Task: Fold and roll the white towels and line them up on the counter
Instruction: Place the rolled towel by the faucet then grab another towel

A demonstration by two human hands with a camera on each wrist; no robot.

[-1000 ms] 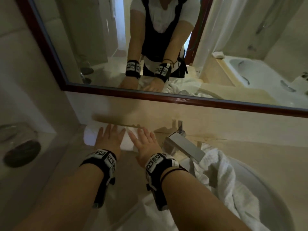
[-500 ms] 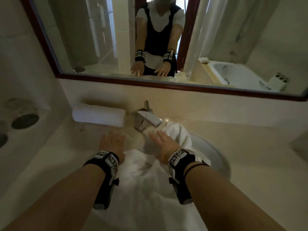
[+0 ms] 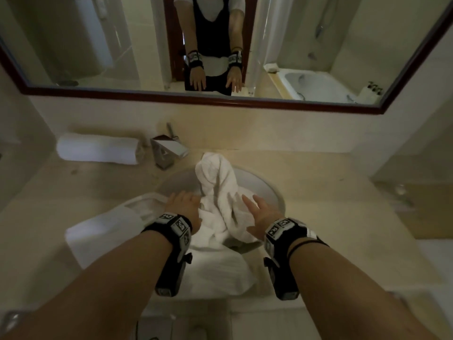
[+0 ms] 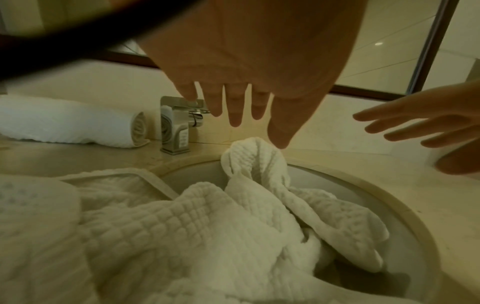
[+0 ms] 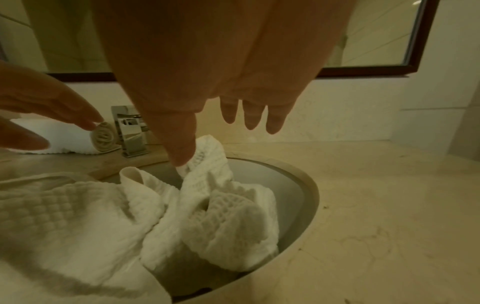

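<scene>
Over sink (image 3: 274,190) | both hands (image 3: 186,204) (image 3: 261,213) spread, empty | rolled towel (image 3: 98,148) lies lengthwise left-right

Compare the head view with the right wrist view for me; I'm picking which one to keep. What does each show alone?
Only the head view shows both wrist cameras, the forearms and the person's reflection in the mirror. Only the right wrist view shows the rolled towel's spiral end and the crumpled towel's waffle weave up close. Both show the open left hand, the open right hand, the faucet and the sink.
</scene>
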